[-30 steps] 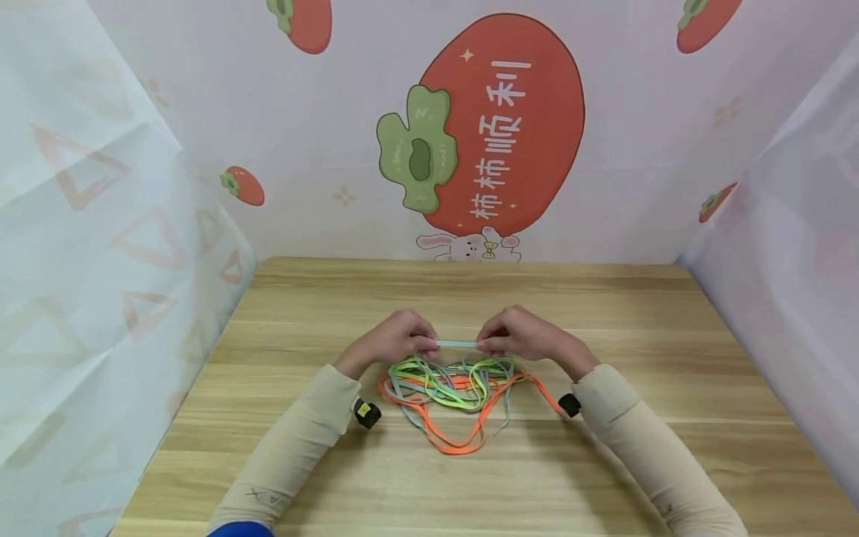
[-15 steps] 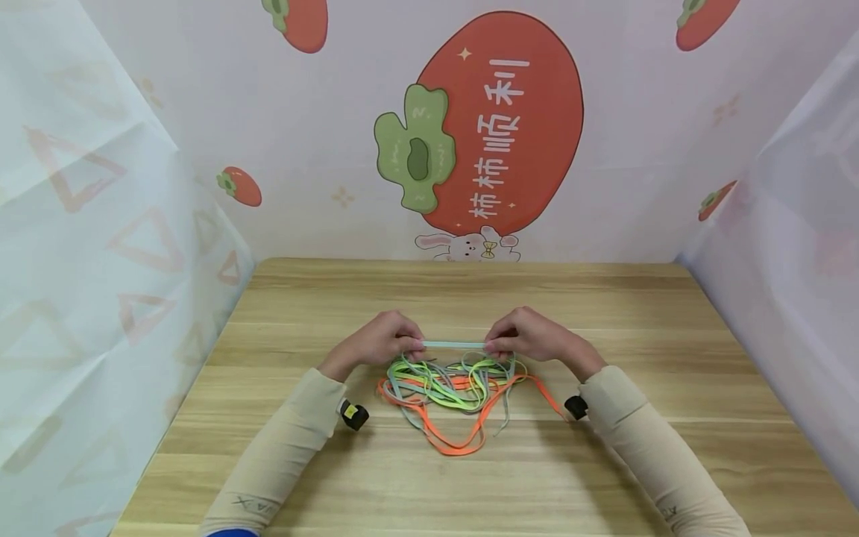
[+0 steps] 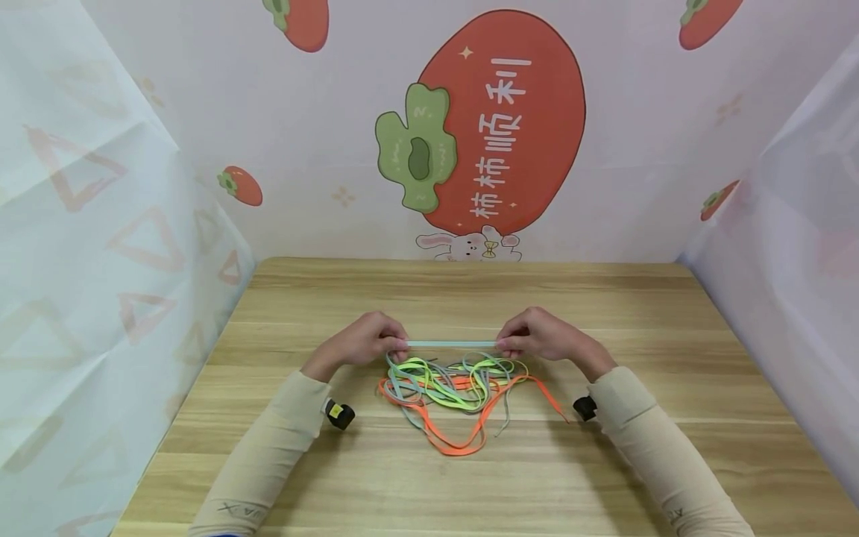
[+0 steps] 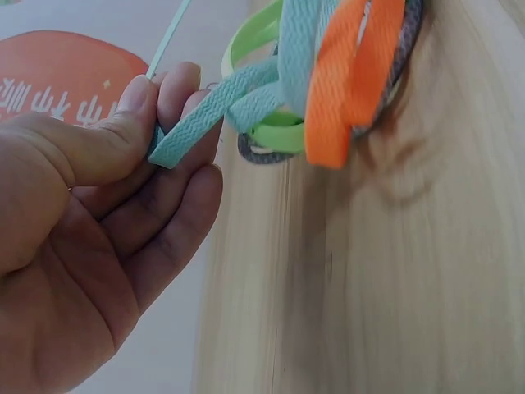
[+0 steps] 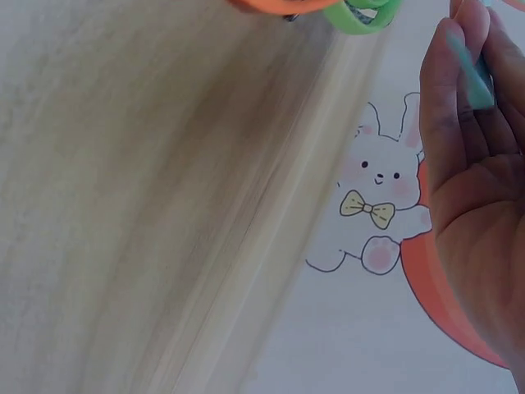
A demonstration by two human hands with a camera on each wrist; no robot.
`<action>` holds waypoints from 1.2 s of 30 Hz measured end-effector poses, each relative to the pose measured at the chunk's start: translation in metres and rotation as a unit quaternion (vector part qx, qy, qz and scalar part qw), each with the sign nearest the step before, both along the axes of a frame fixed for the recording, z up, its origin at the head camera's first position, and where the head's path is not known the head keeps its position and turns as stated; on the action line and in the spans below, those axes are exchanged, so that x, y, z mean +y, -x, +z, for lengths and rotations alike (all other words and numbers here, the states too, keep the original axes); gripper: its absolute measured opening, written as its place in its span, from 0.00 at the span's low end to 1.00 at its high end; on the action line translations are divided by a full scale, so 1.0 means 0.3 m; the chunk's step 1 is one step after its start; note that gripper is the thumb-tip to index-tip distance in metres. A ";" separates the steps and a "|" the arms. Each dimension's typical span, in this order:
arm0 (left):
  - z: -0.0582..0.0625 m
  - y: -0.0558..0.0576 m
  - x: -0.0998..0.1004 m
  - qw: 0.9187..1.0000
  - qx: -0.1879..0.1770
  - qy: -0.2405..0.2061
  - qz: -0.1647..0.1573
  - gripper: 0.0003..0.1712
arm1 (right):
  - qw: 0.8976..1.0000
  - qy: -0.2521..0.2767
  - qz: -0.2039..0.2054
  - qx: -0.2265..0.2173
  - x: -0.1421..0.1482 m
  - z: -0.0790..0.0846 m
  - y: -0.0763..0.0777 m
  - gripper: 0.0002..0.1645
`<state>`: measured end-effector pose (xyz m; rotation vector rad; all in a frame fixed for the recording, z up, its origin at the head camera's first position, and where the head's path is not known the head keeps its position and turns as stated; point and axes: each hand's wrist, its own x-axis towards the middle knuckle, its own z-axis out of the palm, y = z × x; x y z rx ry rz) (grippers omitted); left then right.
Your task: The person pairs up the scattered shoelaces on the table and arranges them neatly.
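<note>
A pale teal flat shoelace (image 3: pixel 451 344) runs straight and taut between my two hands, just behind a tangle of laces. My left hand (image 3: pixel 365 339) pinches it between thumb and fingertips. In the left wrist view the teal lace (image 4: pixel 197 115) folds out below the thumb and leads into the pile. My right hand (image 3: pixel 542 335) pinches the other end of the stretch; in the right wrist view a short teal tail (image 5: pixel 474 78) lies over the fingers. In front lies the tangle, with neon green laces (image 3: pixel 443 395), an orange lace (image 3: pixel 459 450) and grey ones.
The wooden table (image 3: pixel 470 500) carries the pile near its middle. A printed backdrop (image 3: pixel 322 112) stands at the back edge, with white sheets at the left (image 3: pixel 87 261) and right (image 3: pixel 805 224). Black wrist cameras (image 3: pixel 341 416) sit at both cuffs.
My left hand has moved left and my right hand slightly right, so the taut teal stretch between them is longer. The tangle on the table has stayed nearly still.
</note>
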<state>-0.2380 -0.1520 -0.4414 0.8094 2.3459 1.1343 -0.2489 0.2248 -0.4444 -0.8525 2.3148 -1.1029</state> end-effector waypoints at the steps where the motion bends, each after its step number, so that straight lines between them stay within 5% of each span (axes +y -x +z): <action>1: 0.000 -0.001 -0.006 1.000 -0.002 -0.002 -0.001 0.10 | 1.000 0.000 -0.002 -0.002 0.004 -0.001 0.000 0.08; 36: -0.014 -0.003 -0.151 1.000 0.003 0.011 -0.024 0.11 | 0.999 -0.008 -0.037 -0.006 0.145 -0.009 -0.006 0.09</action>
